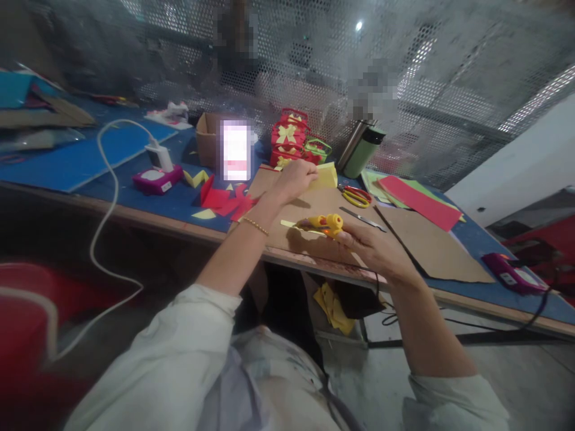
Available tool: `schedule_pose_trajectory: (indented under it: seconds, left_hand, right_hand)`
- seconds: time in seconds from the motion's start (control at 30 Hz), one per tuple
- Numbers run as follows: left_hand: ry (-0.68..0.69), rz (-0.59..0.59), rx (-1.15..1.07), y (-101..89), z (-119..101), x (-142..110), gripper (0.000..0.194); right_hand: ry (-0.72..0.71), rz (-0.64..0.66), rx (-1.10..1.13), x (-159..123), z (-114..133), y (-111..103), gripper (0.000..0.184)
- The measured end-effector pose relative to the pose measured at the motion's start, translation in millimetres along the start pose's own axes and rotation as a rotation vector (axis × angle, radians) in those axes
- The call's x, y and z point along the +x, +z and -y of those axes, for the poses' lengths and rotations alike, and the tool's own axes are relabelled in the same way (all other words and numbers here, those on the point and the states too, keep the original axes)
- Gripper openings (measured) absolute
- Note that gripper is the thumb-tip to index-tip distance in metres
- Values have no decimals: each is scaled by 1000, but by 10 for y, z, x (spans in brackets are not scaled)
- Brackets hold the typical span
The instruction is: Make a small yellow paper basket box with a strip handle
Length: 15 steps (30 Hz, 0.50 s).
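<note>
My left hand (296, 176) is closed on a pale yellow folded sheet (327, 175), held above a brown cardboard sheet (309, 209) on the blue table (90, 161). My right hand (375, 242) grips a yellow glue gun (324, 223) whose tip points left over a thin yellow paper strip (290, 224) on the cardboard. Red-and-yellow scissors (354, 194) and a slim grey blade (363, 219) lie between the two hands, toward the back.
Red paper boxes with yellow bows (290, 140), a green flask (362, 149), a small cardboard box (207, 139), a lit phone (236, 149), red scraps (227, 202), purple gadgets (157, 178) (514, 274), a white cable (105, 197), coloured sheets (420, 200).
</note>
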<state>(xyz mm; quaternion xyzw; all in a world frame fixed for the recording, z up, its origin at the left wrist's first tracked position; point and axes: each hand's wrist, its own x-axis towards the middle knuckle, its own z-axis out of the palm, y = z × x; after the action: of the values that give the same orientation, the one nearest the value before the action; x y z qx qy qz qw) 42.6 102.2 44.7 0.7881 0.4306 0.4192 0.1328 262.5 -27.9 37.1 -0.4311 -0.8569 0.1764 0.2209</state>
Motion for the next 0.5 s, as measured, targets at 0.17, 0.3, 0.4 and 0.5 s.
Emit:
schedule_pose_trajectory:
  seconds: [0.17, 0.3, 0.4, 0.5]
  left_hand:
    - [8, 1, 6, 2, 11, -2, 28]
    - [6, 4, 27, 5, 18, 5, 27]
    - [4, 2, 35, 8, 25, 10, 27]
    - [14, 0, 33, 9, 31, 11, 26]
  right_hand:
    - [3, -1, -24, 29, 44, 5, 52]
    - [26, 5, -25, 52, 40, 25, 52]
    - [29, 9, -37, 37, 15, 16, 53]
    - [24, 4, -37, 8, 2, -13, 52]
